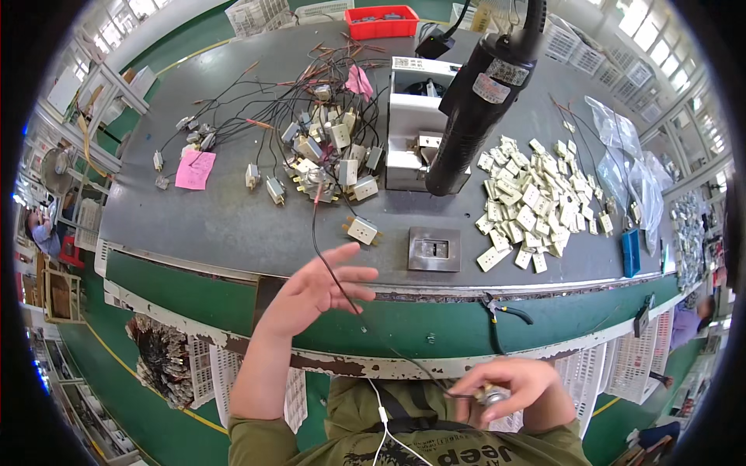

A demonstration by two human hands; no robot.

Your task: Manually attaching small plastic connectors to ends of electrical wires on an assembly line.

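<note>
– doing what with the left hand [315, 287]?

– holding it wide open over the front edge of the bench, with fingers loosely fanned and slightly bent. seeing a thin, smooth black cable [377, 335] cross the hand in a slack curve. gripping nothing visibly; being unable to tell whether touching the cable.

– and with the right hand [509, 388]?

– curling it nearly closed, low and close to the body, pinching a small, roundish, shiny silver-grey metal part [493, 396] between thumb and fingers. following the cable down to these same fingertips.

– finding what just beyond the left hand?

– noticing a boxy cream plastic block [362, 231] with flat brass tabs, lying alone on the dull, dark grey bench top [210, 225]. looking farther back, meeting a knotted heap of cream and grey boxy plugs [334, 147], bristling with black leads and coppery ends.

– and toward the right?

– spotting a square, brushed steel block [423, 262] with a slotted recess, then a loose pile of smooth, rectangular cream plastic pieces [532, 198]. seeing also a thick, glossy black cylinder [482, 109] leaning before a white box-shaped housing [408, 120], and, below the bench edge, black-handled metal pliers [497, 311] lying against green.
</note>
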